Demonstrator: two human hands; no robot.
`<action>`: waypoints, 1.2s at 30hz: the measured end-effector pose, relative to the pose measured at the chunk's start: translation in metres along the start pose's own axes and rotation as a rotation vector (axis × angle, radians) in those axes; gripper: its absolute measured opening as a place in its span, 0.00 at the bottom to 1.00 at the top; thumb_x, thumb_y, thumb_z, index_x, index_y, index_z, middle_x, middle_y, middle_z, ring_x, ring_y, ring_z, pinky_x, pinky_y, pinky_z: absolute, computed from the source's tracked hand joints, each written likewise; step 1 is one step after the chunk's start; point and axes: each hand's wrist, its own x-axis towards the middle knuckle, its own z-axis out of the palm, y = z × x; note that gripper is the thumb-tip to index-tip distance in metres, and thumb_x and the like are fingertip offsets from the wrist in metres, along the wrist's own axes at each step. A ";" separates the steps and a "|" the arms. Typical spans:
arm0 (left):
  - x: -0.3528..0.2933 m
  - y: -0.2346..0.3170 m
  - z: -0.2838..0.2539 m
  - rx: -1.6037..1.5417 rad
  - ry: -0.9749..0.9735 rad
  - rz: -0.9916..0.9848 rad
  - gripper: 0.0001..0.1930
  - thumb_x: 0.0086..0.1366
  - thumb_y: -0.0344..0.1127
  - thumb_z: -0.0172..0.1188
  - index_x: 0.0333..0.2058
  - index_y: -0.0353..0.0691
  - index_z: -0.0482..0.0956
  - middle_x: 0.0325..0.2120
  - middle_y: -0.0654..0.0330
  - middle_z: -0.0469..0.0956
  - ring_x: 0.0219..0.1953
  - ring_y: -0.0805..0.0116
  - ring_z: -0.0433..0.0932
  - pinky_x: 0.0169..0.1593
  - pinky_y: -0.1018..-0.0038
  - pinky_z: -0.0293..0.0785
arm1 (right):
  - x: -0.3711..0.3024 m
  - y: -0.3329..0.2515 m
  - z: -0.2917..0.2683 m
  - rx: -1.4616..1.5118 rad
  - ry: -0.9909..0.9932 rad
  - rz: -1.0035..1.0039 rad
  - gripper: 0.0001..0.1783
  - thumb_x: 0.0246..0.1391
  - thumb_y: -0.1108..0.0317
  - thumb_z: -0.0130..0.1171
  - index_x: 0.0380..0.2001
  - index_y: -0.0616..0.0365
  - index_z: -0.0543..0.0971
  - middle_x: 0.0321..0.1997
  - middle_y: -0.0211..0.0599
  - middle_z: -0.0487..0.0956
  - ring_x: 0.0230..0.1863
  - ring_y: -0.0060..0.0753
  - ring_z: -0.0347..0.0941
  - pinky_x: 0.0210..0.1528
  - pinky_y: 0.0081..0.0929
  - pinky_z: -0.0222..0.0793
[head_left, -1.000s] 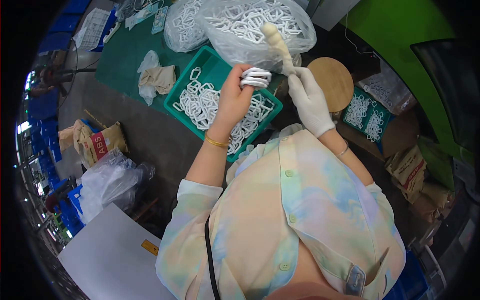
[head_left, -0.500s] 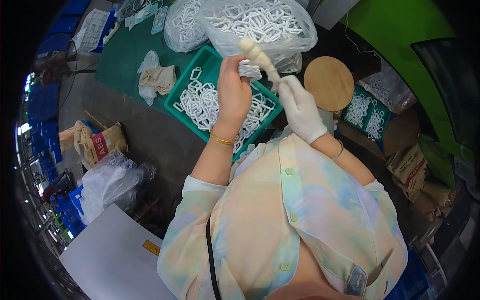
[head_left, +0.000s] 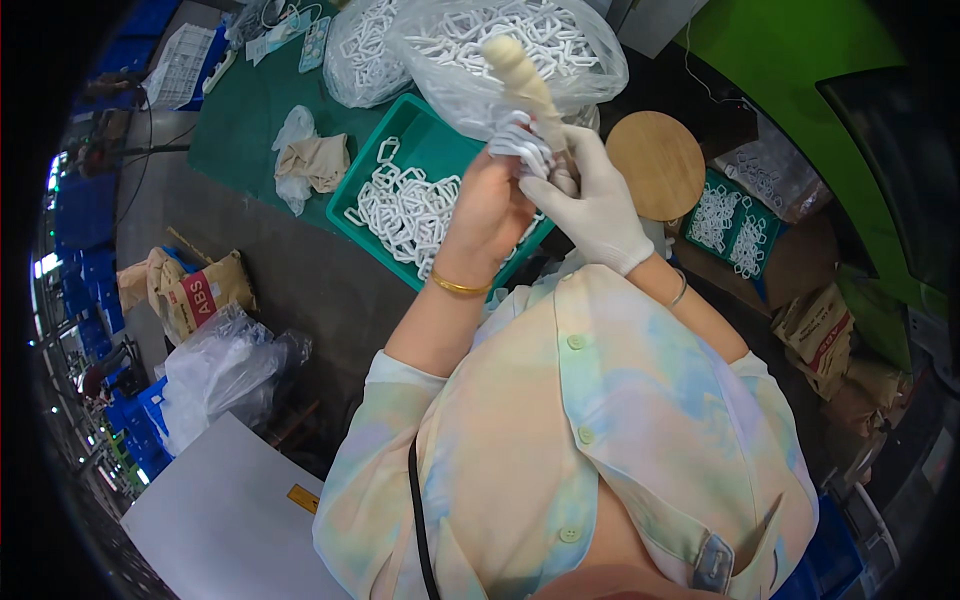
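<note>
My bare left hand (head_left: 486,218), with a yellow bangle at the wrist, is closed on a small stack of white plastic chain links (head_left: 522,147). My right hand (head_left: 598,200) wears a white glove and closes around a cream tool with a ridged, knob-ended grip (head_left: 524,78). The knob points up and away from me. The tool's lower part is hidden at the glove, right against the links. Both hands meet above a green bin (head_left: 345,190) holding a heap of loose white links (head_left: 405,215).
Behind the bin, clear bags of white links (head_left: 515,45) stand on a green table (head_left: 235,150). A beige cloth (head_left: 313,162) lies at its left. To the right are a round wooden stool top (head_left: 655,165), a smaller green bin of links (head_left: 735,225) and a green machine (head_left: 800,60).
My hands have come together. The left hand has shifted right with the links, and the tool has risen, its knob moving up and slightly right.
</note>
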 end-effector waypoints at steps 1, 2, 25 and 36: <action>-0.001 -0.004 -0.001 -0.079 0.017 -0.078 0.13 0.72 0.28 0.47 0.53 0.35 0.72 0.46 0.58 0.77 0.45 0.68 0.78 0.51 0.71 0.76 | 0.002 -0.002 -0.001 0.000 0.002 -0.002 0.18 0.56 0.65 0.64 0.47 0.60 0.73 0.25 0.24 0.65 0.26 0.12 0.59 0.30 0.17 0.60; -0.002 -0.005 -0.001 -0.092 0.070 -0.085 0.14 0.70 0.27 0.51 0.53 0.36 0.72 0.43 0.60 0.78 0.44 0.67 0.78 0.51 0.70 0.76 | 0.004 -0.002 -0.002 -0.053 -0.016 0.007 0.19 0.55 0.65 0.64 0.47 0.60 0.73 0.23 0.24 0.64 0.26 0.13 0.58 0.29 0.17 0.59; 0.015 0.016 -0.032 -0.340 -0.254 -0.351 0.12 0.70 0.35 0.54 0.48 0.36 0.76 0.31 0.61 0.77 0.32 0.67 0.75 0.36 0.71 0.72 | -0.004 0.005 -0.031 -0.496 -0.093 -0.126 0.08 0.66 0.65 0.50 0.38 0.58 0.75 0.27 0.47 0.76 0.29 0.48 0.75 0.33 0.35 0.69; 0.003 0.013 0.007 -0.226 -0.206 -0.189 0.18 0.71 0.35 0.56 0.55 0.31 0.72 0.54 0.49 0.75 0.55 0.61 0.76 0.63 0.64 0.71 | 0.020 -0.013 -0.020 -0.063 0.114 -0.107 0.14 0.57 0.63 0.64 0.40 0.60 0.76 0.29 0.37 0.78 0.30 0.22 0.75 0.34 0.25 0.71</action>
